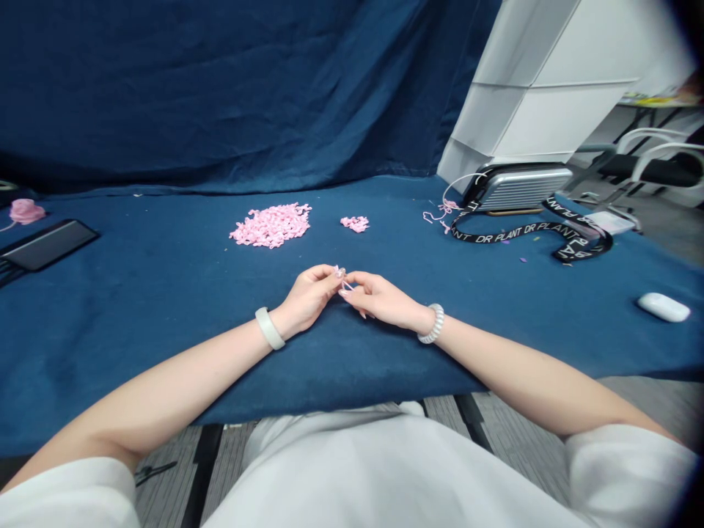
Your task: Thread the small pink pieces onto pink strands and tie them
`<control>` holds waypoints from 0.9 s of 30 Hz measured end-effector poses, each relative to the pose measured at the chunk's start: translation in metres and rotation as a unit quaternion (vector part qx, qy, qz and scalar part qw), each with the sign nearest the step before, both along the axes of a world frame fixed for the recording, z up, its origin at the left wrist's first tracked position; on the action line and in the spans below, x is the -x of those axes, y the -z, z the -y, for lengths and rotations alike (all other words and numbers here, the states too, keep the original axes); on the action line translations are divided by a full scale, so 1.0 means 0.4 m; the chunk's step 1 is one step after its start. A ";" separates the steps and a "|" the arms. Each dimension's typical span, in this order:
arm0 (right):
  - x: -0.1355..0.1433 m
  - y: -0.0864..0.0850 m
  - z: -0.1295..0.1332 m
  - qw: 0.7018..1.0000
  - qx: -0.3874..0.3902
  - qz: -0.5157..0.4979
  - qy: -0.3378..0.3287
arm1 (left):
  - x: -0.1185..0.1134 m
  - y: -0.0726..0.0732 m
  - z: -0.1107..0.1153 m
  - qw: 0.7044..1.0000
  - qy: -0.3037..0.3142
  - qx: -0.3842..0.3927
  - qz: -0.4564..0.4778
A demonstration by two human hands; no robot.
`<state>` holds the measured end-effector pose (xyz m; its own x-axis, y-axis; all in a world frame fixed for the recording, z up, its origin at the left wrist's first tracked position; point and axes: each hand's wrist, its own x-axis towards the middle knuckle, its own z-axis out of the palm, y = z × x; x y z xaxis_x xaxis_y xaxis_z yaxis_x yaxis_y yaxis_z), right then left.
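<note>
The left forearm slants from the near left toward the middle, and the right forearm slants in from the near right to meet it. Both are bare. The left hand and right hand come together at the centre, fingertips close, palms turned inward. The left thumb presses toward its index finger in a tight pinch. The right thumb lies on the near side of its bent index finger, and other right fingers curl below.

Thin pink strand between fingers
</note>
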<state>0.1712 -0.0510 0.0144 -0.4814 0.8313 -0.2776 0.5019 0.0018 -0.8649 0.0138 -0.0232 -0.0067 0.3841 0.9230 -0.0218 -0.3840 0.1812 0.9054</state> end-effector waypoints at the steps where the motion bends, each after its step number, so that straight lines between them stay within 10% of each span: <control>1: 0.000 -0.004 0.002 1.000 -0.009 0.006 -0.009 | 0.000 -0.001 0.001 1.000 0.000 -0.002 -0.004; 14: -0.006 0.000 -0.002 0.999 -0.022 0.026 -0.036 | 0.000 -0.020 -0.002 0.999 -0.002 0.018 0.045; 21: -0.012 0.000 -0.002 0.999 -0.022 0.034 -0.029 | 0.010 -0.061 0.022 0.986 0.021 -0.165 -0.035; 24: -0.024 -0.004 -0.015 0.999 -0.027 -0.002 -0.026 | 0.021 -0.094 0.042 0.881 0.060 -0.409 -0.229; 27: -0.035 -0.009 -0.026 0.996 -0.044 -0.034 0.072 | 0.023 -0.094 0.052 0.632 0.120 -0.671 -0.368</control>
<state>0.1850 -0.0406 0.0180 -0.3711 0.9128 -0.1705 0.4422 0.0123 -0.8968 0.0045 -0.0439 0.0310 0.8581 0.2167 0.4655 0.1237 -0.9672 0.2220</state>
